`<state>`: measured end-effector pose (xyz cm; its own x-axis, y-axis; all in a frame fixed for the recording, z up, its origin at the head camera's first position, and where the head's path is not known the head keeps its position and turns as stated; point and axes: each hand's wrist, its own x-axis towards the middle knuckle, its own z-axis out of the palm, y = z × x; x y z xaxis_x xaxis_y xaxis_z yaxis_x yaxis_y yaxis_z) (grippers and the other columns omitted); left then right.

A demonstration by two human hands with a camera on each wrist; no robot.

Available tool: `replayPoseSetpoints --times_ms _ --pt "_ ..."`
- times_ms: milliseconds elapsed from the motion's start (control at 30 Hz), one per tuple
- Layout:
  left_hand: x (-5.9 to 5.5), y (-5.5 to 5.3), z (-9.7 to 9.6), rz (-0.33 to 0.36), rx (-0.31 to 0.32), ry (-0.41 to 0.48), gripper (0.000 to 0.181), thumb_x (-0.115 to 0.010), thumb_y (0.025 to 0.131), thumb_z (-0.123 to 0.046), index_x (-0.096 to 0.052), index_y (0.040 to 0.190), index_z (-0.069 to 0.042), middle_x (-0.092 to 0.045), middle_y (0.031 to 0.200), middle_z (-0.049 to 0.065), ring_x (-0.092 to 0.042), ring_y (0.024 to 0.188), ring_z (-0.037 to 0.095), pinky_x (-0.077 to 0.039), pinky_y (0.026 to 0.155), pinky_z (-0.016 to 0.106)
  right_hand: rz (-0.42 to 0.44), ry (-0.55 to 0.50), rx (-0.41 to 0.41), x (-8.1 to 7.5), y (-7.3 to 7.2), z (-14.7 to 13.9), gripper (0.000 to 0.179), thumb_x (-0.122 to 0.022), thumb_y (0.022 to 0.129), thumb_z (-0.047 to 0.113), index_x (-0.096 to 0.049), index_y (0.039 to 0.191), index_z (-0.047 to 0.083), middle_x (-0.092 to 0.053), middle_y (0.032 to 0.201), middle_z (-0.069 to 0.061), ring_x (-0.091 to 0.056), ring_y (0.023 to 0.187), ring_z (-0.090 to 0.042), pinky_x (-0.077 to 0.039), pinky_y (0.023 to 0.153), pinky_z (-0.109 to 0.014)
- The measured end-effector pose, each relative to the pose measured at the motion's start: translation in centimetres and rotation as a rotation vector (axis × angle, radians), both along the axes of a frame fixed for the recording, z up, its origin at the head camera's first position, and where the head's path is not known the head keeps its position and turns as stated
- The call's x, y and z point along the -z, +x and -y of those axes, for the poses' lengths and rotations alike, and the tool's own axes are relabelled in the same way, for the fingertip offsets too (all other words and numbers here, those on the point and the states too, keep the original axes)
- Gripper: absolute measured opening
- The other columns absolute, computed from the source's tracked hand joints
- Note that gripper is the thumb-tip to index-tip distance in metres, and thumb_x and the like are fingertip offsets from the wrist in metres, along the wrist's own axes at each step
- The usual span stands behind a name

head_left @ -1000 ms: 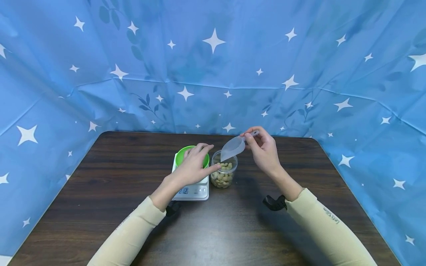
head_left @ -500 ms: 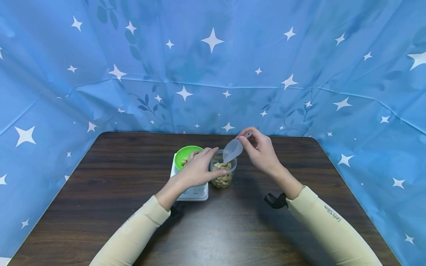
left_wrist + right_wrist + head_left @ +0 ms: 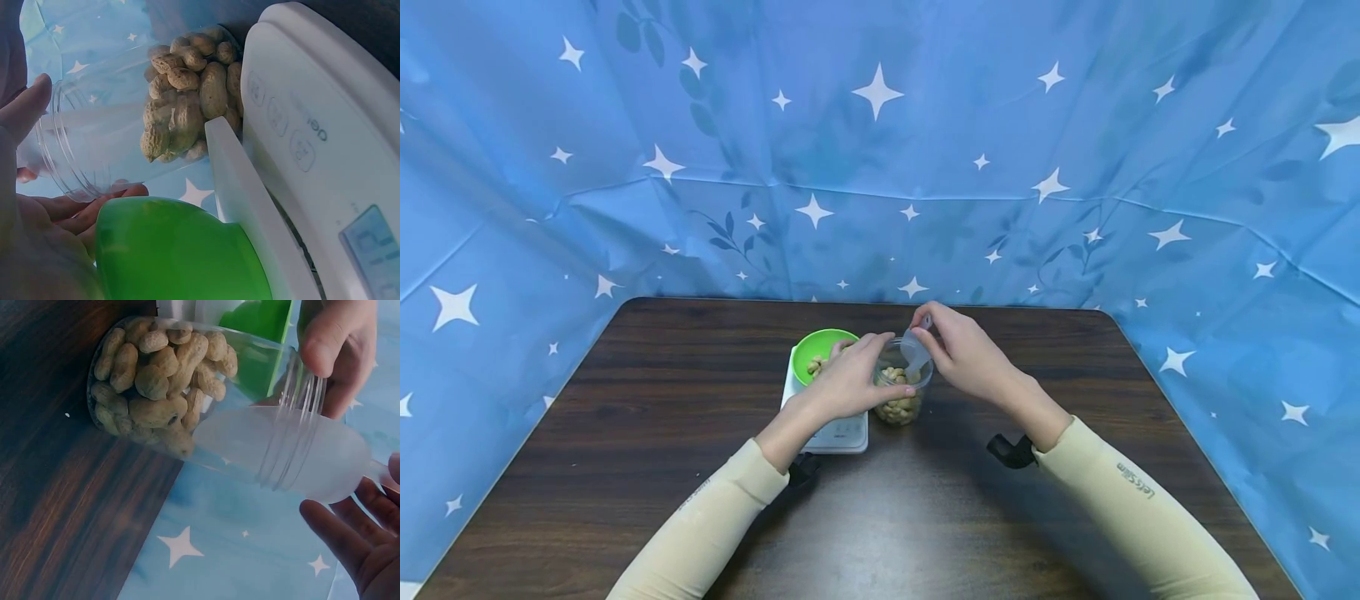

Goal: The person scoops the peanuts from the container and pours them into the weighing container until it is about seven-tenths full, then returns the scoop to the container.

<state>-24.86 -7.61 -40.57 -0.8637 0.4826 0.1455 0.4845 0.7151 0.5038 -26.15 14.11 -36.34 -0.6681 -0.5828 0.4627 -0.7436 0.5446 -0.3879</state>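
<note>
A clear plastic jar [image 3: 898, 410] holding unshelled peanuts [image 3: 159, 381] stands on the table. My left hand [image 3: 844, 385] grips the jar around its mouth, thumb on the near side of the rim and fingers on the far side. In my right hand [image 3: 967, 354] the handle of a translucent scoop [image 3: 281, 447] is pinched between thumb and fingers. The scoop's bowl reaches through the jar mouth, and its tip is right at the peanuts. Left of the jar, a green bowl [image 3: 812, 343] with some peanuts sits on a white kitchen scale [image 3: 847, 435], partly hidden by my left hand.
The scale's display [image 3: 374, 247] is lit, its digits only partly in view. The dark wooden table [image 3: 700, 433] extends around the items. A blue curtain [image 3: 880, 167] with white stars hangs behind the table's far edge.
My right hand has moved left and down, bringing the scoop deeper into the jar. My left hand has shifted right from over the green bowl onto the jar's rim, uncovering peanuts in the bowl.
</note>
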Motion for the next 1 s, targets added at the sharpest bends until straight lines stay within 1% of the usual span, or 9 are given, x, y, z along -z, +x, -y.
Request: replayPoseSetpoints --times_ms 200,333,433,533,667,867,1000 --pt "0.2 -0.1 -0.1 0.003 0.001 0.005 0.092 -0.077 0.088 -0.057 -0.042 0.154 -0.004 -0.053 0.147 0.011 -0.053 0.132 0.025 -0.026 0.112 0.064 0.038 0.134 -0.002 0.2 0.3 0.5 0.01 -0.057 0.107 0.014 -0.057 0.114 0.007 -0.061 0.1 -0.002 -0.054 0.075 -0.013 -0.048 0.066 -0.034" --pt "0.1 -0.1 -0.1 0.004 -0.004 0.007 0.091 -0.079 0.087 -0.055 -0.043 0.153 -0.004 -0.053 0.148 0.012 -0.051 0.135 0.025 -0.025 0.112 0.065 0.037 0.181 -0.019 0.4 0.4 0.6 0.012 -0.059 0.106 0.014 -0.058 0.115 0.006 -0.062 0.101 -0.002 -0.054 0.076 -0.013 -0.047 0.068 -0.034" --pt "0.0 -0.1 -0.1 0.003 -0.005 0.011 0.09 -0.079 0.087 -0.054 -0.044 0.153 -0.003 -0.053 0.148 0.012 -0.051 0.134 0.026 -0.024 0.113 0.065 0.009 0.17 -0.041 0.6 0.4 0.6 0.013 -0.061 0.105 0.013 -0.06 0.115 0.004 -0.063 0.099 -0.002 -0.053 0.074 -0.012 -0.047 0.067 -0.033" --pt "0.0 0.0 -0.1 0.003 -0.004 0.009 0.09 -0.078 0.087 -0.055 -0.044 0.153 -0.003 -0.053 0.148 0.013 -0.051 0.135 0.026 -0.025 0.112 0.065 -0.015 0.136 -0.083 0.9 0.4 0.6 0.012 -0.065 0.103 0.01 -0.062 0.113 0.005 -0.065 0.1 -0.002 -0.056 0.074 -0.01 -0.049 0.067 -0.031" --pt "0.1 0.0 0.0 -0.003 0.0 0.012 0.089 -0.079 0.087 -0.055 -0.046 0.152 -0.006 -0.054 0.146 0.01 -0.05 0.135 0.024 -0.026 0.112 0.064 0.009 0.105 -0.128 1.3 0.3 0.8 0.012 -0.065 0.102 0.009 -0.062 0.113 0.006 -0.065 0.101 0.0 -0.057 0.075 -0.007 -0.05 0.067 -0.03" --pt "0.3 -0.1 0.0 -0.022 0.01 0.025 0.083 -0.08 0.086 -0.054 -0.049 0.149 -0.009 -0.057 0.14 0.006 -0.053 0.13 0.022 -0.028 0.11 0.065 0.042 0.095 -0.128 1.6 0.3 1.1 0.007 -0.062 0.105 0.012 -0.059 0.11 0.009 -0.062 0.1 0.001 -0.054 0.074 -0.008 -0.048 0.067 -0.029" --pt "0.3 -0.1 0.0 -0.016 0.008 0.027 0.083 -0.08 0.086 -0.053 -0.049 0.149 -0.009 -0.057 0.14 0.006 -0.053 0.13 0.022 -0.027 0.11 0.066 0.055 0.073 -0.12 1.6 0.2 1.3 0.007 -0.061 0.105 0.012 -0.059 0.11 0.008 -0.062 0.097 0.001 -0.053 0.072 -0.008 -0.048 0.067 -0.03"
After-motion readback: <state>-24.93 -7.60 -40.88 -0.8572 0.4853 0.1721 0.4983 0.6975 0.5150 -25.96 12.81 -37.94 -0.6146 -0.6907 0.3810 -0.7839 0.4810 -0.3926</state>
